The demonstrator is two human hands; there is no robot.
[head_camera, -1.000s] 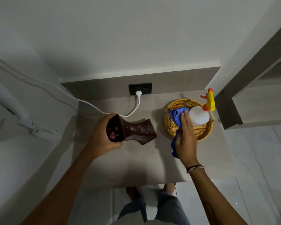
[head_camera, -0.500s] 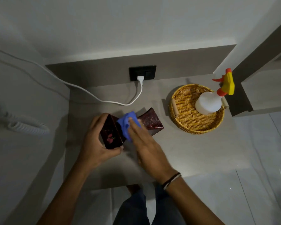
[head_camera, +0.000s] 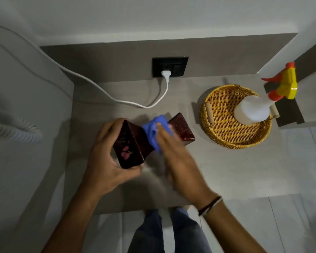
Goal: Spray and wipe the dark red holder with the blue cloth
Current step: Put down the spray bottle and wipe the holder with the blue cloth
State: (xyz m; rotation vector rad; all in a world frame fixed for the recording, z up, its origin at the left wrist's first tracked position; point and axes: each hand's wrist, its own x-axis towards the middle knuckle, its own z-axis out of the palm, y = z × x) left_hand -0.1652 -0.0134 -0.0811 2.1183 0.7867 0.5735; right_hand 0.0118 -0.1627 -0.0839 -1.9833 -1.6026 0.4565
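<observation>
The dark red holder (head_camera: 181, 127) lies on its side on the grey counter (head_camera: 217, 172), its open mouth toward me with a pink flower pattern inside. My left hand (head_camera: 106, 161) grips its mouth end. My right hand (head_camera: 177, 157) presses the bunched blue cloth (head_camera: 154, 129) onto the holder's narrow middle; the hand is blurred. The white spray bottle (head_camera: 252, 111) with a yellow and orange trigger head stands in the wicker basket (head_camera: 224, 132) to the right, apart from both hands.
A white cable (head_camera: 117, 99) runs across the back of the counter to a plug in the black wall socket (head_camera: 170, 67). A coiled cord hangs on the left wall (head_camera: 13, 128). A shelf unit stands at the right. My legs show below the counter's front edge.
My right hand took the blue cloth out of the basket and carried it left onto the holder, where it now rubs the middle. My left hand kept hold of the holder.
</observation>
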